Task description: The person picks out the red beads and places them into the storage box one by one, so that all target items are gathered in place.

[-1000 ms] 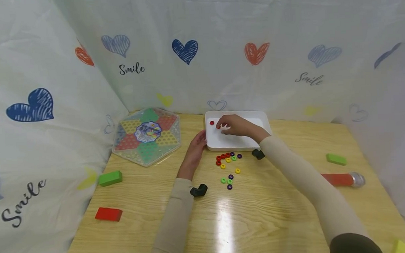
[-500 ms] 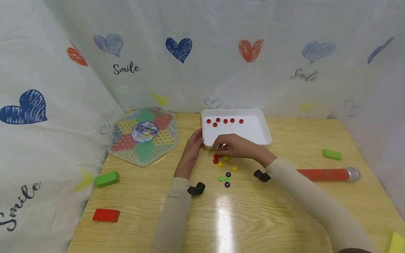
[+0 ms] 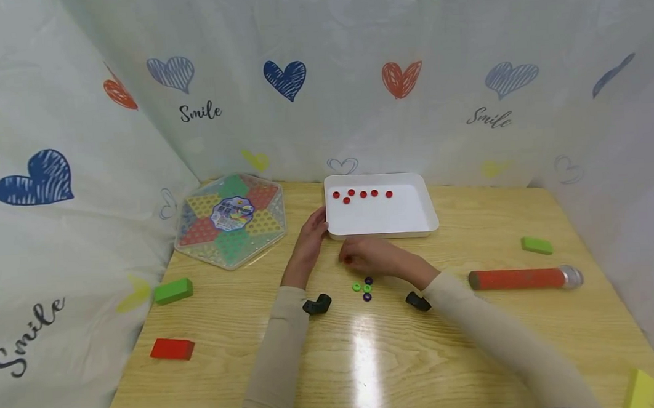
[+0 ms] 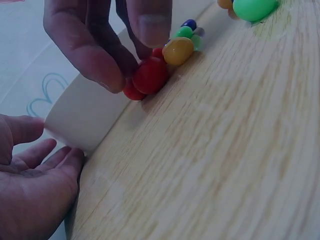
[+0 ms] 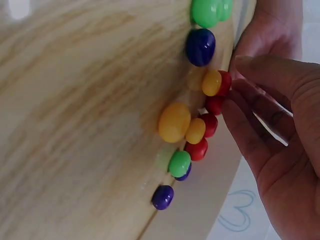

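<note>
My left hand (image 3: pixel 308 239) rests on the left end of a white tray (image 3: pixel 384 233), thumb at the rim and relaxed fingers against the side. Several small red beads (image 3: pixel 363 195) lie inside the tray toward its back. In front of the tray my right hand (image 3: pixel 376 255) reaches down over a row of loose beads. Its index fingertip touches a red bead (image 5: pixel 215 105), while the thumb stands a little apart in the right wrist view. Yellow beads (image 5: pixel 174 122), green beads (image 5: pixel 179 163) and purple beads (image 5: pixel 163 197) lie close by on the table.
A hexagonal board (image 3: pixel 232 221) with coloured star points lies left of the tray. Green blocks (image 3: pixel 173 291), a red block (image 3: pixel 172 349) and a yellow block (image 3: pixel 642 389) sit around the table (image 3: pixel 424 359). At the right lies a red tube (image 3: pixel 522 279) with a silvery end.
The right hand has moved from inside the tray back over the beads in front of it. More red beads now show in the tray. The left hand stays at the tray's side.
</note>
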`<control>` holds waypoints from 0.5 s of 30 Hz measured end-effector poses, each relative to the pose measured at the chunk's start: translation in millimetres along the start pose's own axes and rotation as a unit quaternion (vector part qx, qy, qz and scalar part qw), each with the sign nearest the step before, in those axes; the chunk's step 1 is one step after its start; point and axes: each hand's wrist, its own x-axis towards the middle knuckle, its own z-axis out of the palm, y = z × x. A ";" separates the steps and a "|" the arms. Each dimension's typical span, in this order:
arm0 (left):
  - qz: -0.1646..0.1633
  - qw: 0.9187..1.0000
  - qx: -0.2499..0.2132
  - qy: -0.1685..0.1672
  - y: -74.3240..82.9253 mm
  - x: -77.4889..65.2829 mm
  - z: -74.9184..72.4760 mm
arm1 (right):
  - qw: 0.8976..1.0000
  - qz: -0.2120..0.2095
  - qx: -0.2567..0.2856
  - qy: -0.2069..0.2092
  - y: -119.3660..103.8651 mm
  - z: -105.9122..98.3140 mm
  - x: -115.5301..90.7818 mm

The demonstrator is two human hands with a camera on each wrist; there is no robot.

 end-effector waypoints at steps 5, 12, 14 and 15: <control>-0.010 1.000 0.003 0.006 0.2 0.9 0.3 | 1.000 0.002 -0.001 -0.004 -0.8 7.4 -2.1; -0.007 1.000 0.005 0.004 -0.8 3.8 -0.8 | 1.000 -0.010 0.005 -0.008 -5.7 8.3 -4.8; -0.008 1.000 0.007 0.003 -0.8 3.2 -0.7 | 1.000 -0.005 0.017 -0.005 -4.4 6.5 -5.5; -0.008 1.000 0.007 0.003 -0.7 2.9 -0.7 | 1.000 0.000 0.027 -0.003 -3.3 4.9 -5.9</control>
